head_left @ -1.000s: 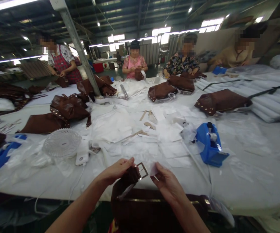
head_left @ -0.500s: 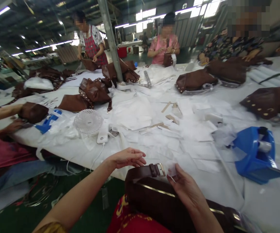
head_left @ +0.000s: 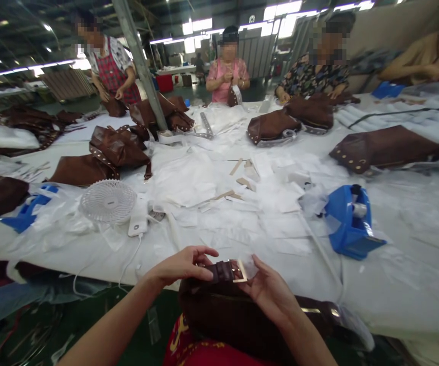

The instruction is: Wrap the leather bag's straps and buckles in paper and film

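Observation:
A dark brown handbag (head_left: 219,312) with a gold zip lies across my lap at the table edge. Its strap (head_left: 224,271) ends in a gold buckle (head_left: 244,273) on top of the bag. My left hand (head_left: 179,267) grips the strap just left of the buckle, thumb on top. At the buckle's right side, my right hand (head_left: 271,292) pinches a small translucent white sheet (head_left: 249,264), blurred where it meets the buckle.
White sheets (head_left: 284,223) cover the table's middle. A white fan (head_left: 108,201) with a cable stands left, a blue tape dispenser (head_left: 349,223) right. Brown bags (head_left: 387,147) lie further off. Beyond a metal post (head_left: 139,61), several co-workers handle bags.
My left hand has come down from above the strap and closed on it beside the buckle. The right hand keeps the translucent sheet at the buckle. The view has turned right.

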`<state>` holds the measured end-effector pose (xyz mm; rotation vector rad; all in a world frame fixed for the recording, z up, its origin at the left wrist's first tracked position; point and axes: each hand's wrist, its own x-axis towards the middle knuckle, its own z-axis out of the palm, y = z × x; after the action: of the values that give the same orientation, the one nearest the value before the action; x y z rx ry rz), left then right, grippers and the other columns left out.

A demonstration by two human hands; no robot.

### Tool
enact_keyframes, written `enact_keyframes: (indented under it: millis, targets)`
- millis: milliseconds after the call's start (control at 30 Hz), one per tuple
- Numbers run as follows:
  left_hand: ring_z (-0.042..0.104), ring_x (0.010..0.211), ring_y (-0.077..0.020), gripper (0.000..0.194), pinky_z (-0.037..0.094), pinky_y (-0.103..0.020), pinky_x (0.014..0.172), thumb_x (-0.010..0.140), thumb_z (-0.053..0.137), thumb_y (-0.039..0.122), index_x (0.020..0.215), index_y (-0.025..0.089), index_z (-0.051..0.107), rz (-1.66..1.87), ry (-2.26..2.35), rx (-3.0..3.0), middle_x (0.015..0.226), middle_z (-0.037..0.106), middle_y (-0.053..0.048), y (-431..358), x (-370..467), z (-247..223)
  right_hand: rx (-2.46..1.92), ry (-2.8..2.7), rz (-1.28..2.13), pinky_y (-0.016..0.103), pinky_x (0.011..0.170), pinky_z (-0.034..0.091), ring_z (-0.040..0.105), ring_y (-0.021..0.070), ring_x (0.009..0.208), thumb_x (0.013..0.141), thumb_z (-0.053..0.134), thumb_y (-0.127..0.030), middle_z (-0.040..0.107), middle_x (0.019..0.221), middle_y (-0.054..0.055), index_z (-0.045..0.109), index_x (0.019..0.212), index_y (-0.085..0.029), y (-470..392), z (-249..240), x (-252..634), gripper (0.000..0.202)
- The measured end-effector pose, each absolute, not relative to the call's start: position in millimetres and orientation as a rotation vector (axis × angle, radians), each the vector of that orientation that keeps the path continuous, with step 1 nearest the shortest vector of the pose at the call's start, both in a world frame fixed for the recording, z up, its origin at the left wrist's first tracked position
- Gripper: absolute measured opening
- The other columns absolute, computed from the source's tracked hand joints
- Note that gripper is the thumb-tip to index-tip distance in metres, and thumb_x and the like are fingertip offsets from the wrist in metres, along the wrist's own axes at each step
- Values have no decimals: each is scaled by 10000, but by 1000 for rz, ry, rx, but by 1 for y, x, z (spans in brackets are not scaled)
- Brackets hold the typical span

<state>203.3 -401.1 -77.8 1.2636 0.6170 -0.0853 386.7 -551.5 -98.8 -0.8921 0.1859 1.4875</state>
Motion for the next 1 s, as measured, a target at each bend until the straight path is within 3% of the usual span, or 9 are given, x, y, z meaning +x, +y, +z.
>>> enact_keyframes:
  millis: [267,500,667,767,867,1000]
  targets:
    - [586,923,-222,558,426,-303,816,646,732,185,1187,218,601,106,643,1738,1006,675,-22,-429,211,-51,-804,97,1534,327,744,579,698,217,819,908,507,-235,718,882,127,624,892,-103,-547,-68,393,178]
    - [586,931,-210,516,429,-290,807,670,707,156,1175,202,610,125,654,1551,1007,665,-32,-423,198,-76,-837,160,1505,318,718,577,691,203,828,851,595,-207,715,951,122,624,903,-140,-547,-83,393,90]
    - [561,679,-118,399,400,-215,630,652,745,151,1044,141,670,251,710,1152,773,639,-15,-399,187,-92,-1064,-77,1368,311,711,561,671,192,783,706,765,-319,719,872,69,656,835,-154,-535,-97,407,236]
    - [597,754,-148,386,429,-237,689,631,775,149,1003,108,679,383,714,898,868,671,-74,-386,175,-98,-1301,-317,1209,269,636,526,639,161,665,592,828,-368,702,739,53,662,801,-135,-518,-103,431,355]
    - [604,734,-144,361,455,-260,695,642,766,131,990,113,673,530,690,705,959,666,-93,-379,154,-104,-1466,-470,1120,245,532,458,584,137,553,547,816,-321,666,626,27,631,946,-127,-496,-99,457,481]
    - [551,615,-107,287,469,-263,643,688,704,108,969,132,655,773,641,499,754,597,-18,-384,122,-120,-1610,-645,1056,204,450,334,458,90,453,616,674,-235,559,510,-42,565,1128,-120,-468,-89,476,536]
